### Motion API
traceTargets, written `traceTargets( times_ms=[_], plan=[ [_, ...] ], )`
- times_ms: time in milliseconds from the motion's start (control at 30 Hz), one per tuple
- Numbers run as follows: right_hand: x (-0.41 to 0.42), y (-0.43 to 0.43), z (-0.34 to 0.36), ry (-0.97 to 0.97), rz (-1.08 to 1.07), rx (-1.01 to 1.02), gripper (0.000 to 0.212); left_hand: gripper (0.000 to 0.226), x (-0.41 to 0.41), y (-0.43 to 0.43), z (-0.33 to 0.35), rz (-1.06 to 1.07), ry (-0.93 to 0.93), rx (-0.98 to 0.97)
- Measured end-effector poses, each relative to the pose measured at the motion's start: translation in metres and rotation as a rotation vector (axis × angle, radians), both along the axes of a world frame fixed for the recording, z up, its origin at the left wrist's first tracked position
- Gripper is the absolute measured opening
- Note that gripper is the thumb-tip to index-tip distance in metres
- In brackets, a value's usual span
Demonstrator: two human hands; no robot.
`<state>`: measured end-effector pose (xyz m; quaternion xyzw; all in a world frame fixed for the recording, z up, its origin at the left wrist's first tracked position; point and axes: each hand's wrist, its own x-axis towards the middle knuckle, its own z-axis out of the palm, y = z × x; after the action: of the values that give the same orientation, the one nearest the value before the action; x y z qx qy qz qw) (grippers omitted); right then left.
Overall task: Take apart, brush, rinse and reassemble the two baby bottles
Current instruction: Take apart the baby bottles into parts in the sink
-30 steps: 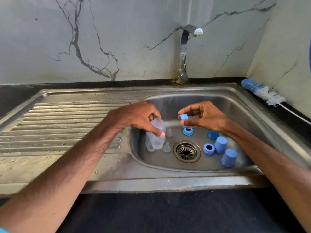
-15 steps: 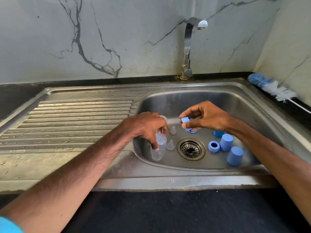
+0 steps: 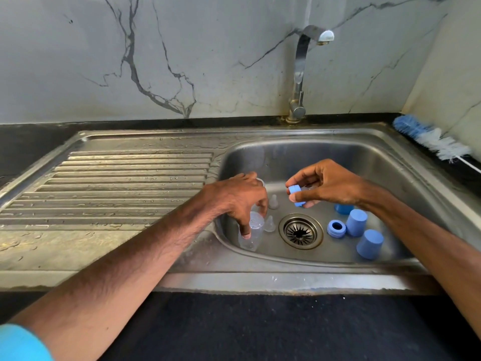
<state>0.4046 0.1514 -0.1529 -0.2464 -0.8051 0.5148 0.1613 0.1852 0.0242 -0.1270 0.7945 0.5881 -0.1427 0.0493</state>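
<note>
While the ribbed draining board (image 3: 117,183) at the left lies wet, the left hand (image 3: 242,201) reaches down into the sink (image 3: 390,162) and grips a clear bottle (image 3: 252,234) by its sides, standing it on the basin floor, probably to park it safely. Just beside it stand two clear teats (image 3: 270,225), next to the drain (image 3: 300,231). Above them the right hand (image 3: 330,185) pinches a blue screw ring (image 3: 295,192) between thumb and fingers, raised as if for fitting. Further right a second ring (image 3: 336,228) and two blue caps (image 3: 356,222) wait together, apparently sorted by kind. A bottle brush (image 3: 432,138) lies on the counter, far right
</note>
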Motion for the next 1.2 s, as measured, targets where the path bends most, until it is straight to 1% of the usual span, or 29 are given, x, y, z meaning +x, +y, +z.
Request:
traceTargets(
  times_ms=[133,300,400,767,867,1067,1200],
  plan=[
    [0.000,-0.001,0.000,-0.007,0.000,0.009,0.046,0.068,0.000,0.000,-0.004,0.000,0.027,-0.008],
    [0.000,0.000,0.000,-0.011,-0.005,-0.008,0.050,0.072,0.000,0.000,-0.008,0.007,0.032,-0.015],
    [0.000,-0.001,0.000,-0.017,-0.002,0.000,0.048,0.075,0.000,0.000,-0.009,0.009,0.029,-0.035],
    [0.001,-0.005,0.004,-0.052,-0.006,0.025,0.049,0.070,-0.001,0.002,-0.011,0.010,0.029,-0.012],
    [0.001,-0.005,0.004,-0.057,-0.001,0.023,0.049,0.077,-0.001,0.003,-0.011,0.014,0.043,-0.025],
    [0.001,-0.004,0.004,-0.071,0.007,0.012,0.048,0.101,0.000,0.003,-0.008,0.032,0.044,-0.040],
    [0.000,-0.004,0.003,-0.078,0.004,0.027,0.049,0.107,0.002,0.004,-0.009,0.028,0.031,-0.036]
  ],
)
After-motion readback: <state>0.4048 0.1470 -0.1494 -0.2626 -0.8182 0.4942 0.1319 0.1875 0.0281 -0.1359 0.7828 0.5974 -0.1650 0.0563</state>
